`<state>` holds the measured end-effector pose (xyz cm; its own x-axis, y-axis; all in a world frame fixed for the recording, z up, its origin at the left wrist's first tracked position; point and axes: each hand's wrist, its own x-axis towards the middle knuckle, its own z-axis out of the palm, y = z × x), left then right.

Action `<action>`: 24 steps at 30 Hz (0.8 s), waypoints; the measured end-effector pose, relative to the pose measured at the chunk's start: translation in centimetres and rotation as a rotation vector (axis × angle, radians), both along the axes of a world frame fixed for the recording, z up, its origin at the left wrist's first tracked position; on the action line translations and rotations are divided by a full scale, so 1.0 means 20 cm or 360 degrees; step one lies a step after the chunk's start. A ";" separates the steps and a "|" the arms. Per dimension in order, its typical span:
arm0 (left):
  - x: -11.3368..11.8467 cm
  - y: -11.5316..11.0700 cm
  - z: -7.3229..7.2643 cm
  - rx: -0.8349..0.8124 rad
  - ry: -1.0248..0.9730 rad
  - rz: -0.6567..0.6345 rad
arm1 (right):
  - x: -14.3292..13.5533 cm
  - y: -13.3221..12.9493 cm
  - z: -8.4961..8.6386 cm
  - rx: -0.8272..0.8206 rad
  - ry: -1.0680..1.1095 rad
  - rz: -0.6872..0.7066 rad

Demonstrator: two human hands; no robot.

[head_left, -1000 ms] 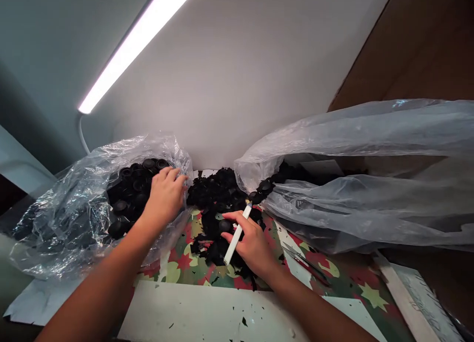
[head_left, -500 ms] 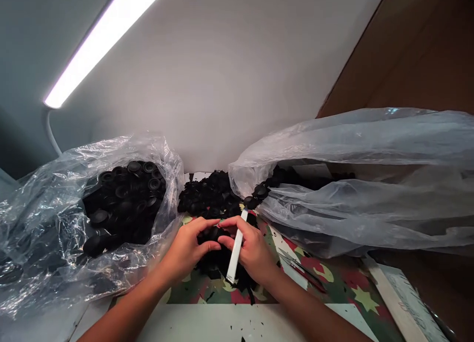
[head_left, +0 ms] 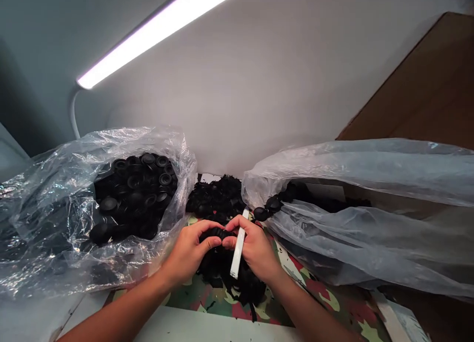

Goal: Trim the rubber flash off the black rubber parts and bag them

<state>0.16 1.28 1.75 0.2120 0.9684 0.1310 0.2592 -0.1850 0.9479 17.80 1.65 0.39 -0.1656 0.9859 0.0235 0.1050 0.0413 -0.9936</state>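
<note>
Between both hands, left [head_left: 193, 250] and right [head_left: 255, 248], the grip pinches a black ribbed part [head_left: 217, 234].

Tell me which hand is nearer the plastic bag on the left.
Left. The left hand is just beside the plastic bag; the right hand, holding the white tool, is farther off to the right.
</note>
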 end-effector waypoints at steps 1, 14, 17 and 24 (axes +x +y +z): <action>0.00 0.00 0.00 -0.0024 -0.0071 0.0046 | -0.01 -0.01 -0.02 -0.0048 0.0047 -0.0019; -0.02 0.01 0.00 0.0187 0.0344 -0.0070 | 0.09 -0.01 -0.02 0.1033 -0.1040 0.0112; -0.01 0.00 -0.02 0.0236 0.0464 -0.0151 | 0.07 -0.02 -0.02 0.1166 -0.1429 0.0245; -0.01 0.00 0.00 0.0110 0.0425 -0.0303 | 0.09 -0.02 -0.02 0.1333 -0.1493 0.0415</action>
